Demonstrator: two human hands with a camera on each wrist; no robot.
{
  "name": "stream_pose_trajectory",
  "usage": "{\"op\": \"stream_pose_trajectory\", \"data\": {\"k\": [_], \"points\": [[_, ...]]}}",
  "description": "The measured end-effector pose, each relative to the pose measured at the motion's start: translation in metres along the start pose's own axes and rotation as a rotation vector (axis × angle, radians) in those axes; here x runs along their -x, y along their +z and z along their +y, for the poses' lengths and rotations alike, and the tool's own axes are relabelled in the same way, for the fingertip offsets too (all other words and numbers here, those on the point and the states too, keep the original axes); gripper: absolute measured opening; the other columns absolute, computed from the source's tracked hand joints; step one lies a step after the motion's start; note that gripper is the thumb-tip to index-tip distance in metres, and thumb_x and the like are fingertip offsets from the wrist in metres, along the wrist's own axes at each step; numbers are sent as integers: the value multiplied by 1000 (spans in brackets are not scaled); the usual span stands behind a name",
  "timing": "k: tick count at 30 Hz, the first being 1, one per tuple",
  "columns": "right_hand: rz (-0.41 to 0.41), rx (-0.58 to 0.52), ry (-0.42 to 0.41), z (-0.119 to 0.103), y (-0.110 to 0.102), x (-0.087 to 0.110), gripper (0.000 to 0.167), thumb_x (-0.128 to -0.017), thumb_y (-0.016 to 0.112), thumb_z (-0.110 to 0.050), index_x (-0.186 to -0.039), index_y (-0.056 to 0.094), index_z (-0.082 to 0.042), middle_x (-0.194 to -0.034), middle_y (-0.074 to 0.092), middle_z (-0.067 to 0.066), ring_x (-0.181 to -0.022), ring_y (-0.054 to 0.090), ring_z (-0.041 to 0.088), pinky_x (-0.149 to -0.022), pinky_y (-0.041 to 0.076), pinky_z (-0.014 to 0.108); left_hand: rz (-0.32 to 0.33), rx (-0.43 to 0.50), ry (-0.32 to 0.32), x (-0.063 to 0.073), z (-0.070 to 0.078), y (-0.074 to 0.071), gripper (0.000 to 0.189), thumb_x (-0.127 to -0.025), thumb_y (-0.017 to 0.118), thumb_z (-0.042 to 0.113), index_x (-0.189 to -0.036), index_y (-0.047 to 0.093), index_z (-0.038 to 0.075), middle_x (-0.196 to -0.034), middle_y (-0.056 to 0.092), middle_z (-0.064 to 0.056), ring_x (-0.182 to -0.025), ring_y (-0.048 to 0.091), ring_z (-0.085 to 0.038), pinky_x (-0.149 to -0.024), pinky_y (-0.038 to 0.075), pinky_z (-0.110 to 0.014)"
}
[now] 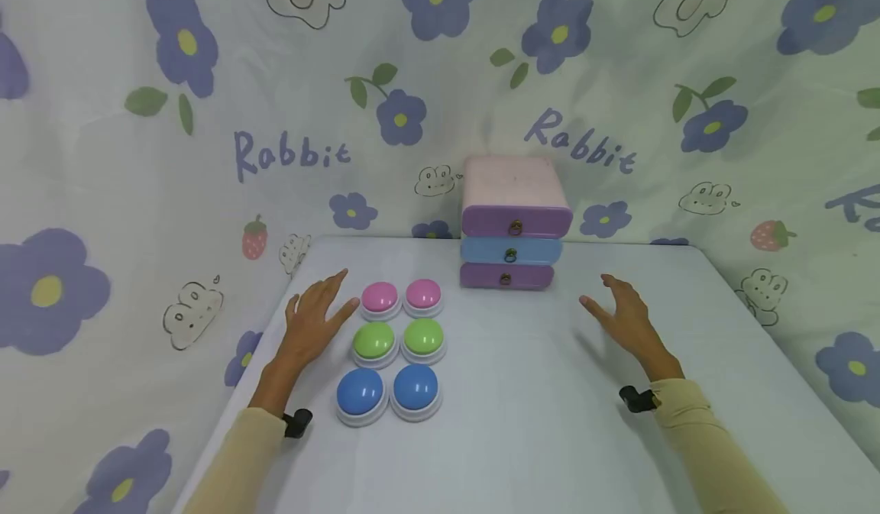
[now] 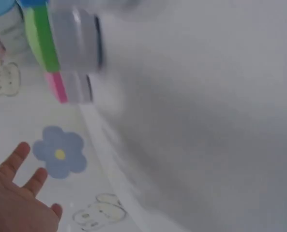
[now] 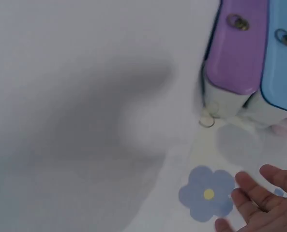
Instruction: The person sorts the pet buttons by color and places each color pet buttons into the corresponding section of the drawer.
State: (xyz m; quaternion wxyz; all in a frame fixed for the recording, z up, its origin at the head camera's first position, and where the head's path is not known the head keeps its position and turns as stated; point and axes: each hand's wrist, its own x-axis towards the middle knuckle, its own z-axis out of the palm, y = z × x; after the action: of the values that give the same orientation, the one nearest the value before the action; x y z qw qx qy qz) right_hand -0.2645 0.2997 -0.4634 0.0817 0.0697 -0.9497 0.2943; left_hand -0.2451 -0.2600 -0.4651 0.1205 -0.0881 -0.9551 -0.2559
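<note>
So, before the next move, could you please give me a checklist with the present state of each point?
1. Left hand empty: ok.
2. Right hand empty: ok.
3. Six glossy domed buttons, paired pink, green and blue on round white bases, upright on the white table: ok.
4. Purple and blue drawers of the boxy pink-topped chest shut: ok, as far as visible.
5. Drawer contents: cannot tell.

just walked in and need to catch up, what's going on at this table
A person's left grip hovers over a white table, left of two pink buttons, two green buttons and two blue buttons set out in three rows. The right grip hovers to the right of a drawer unit and nearer the person. Both are open and hold nothing; the unit's three drawers look shut.
</note>
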Motion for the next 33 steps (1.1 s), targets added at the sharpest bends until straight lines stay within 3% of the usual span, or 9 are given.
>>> {"op": "stream_pose_trajectory", "data": {"k": [3, 7, 12, 21, 26, 33], "points": [[64, -161, -16, -7, 7, -2, 72, -100, 58, -47, -150, 37, 1, -147, 40, 27, -138, 32, 48, -107, 27, 66, 53, 110, 38, 0, 14, 4, 65, -102, 49, 46, -160, 23, 31, -155, 39, -13, -144, 27, -39, -109, 8, -67], [177, -287, -45, -15, 19, -7, 59, -99, 64, -39, -143, 50, -3, -140, 48, 19, -133, 41, 40, -107, 34, 57, 108, 232, 79, 2, 37, 8, 63, -102, 56, 33, -158, 30, 28, -143, 52, -12, -136, 38, -35, -108, 15, -65], [284, -390, -62, -23, 31, -23, 52, -97, 68, -34, -138, 57, -4, -132, 55, 15, -129, 46, 31, -106, 38, 49, 138, 312, 100, -3, 66, 11, 59, -101, 59, 33, -155, 38, 23, -133, 57, -12, -127, 47, -32, -108, 18, -64], [329, -482, -62, -30, 45, -48, 51, -95, 70, -31, -137, 58, -4, -130, 57, 11, -126, 48, 26, -104, 38, 44, 163, 391, 139, -11, 99, 30, 51, -101, 60, 34, -149, 48, 22, -126, 61, -7, -120, 53, -26, -106, 26, -60], [364, -522, -64, -31, 51, -59, 50, -96, 70, -30, -137, 58, -5, -131, 57, 11, -126, 48, 25, -104, 39, 43, 186, 452, 151, -14, 116, 33, 47, -100, 60, 34, -145, 53, 21, -124, 62, -5, -119, 53, -23, -104, 30, -57], [396, -612, -89, -25, 56, -70, 47, -97, 69, -23, -139, 58, -6, -134, 55, 13, -127, 47, 26, -106, 37, 50, 204, 565, 187, -18, 141, 39, 42, -100, 62, 26, -142, 57, 19, -119, 62, -2, -115, 55, -20, -103, 40, -53]]}}
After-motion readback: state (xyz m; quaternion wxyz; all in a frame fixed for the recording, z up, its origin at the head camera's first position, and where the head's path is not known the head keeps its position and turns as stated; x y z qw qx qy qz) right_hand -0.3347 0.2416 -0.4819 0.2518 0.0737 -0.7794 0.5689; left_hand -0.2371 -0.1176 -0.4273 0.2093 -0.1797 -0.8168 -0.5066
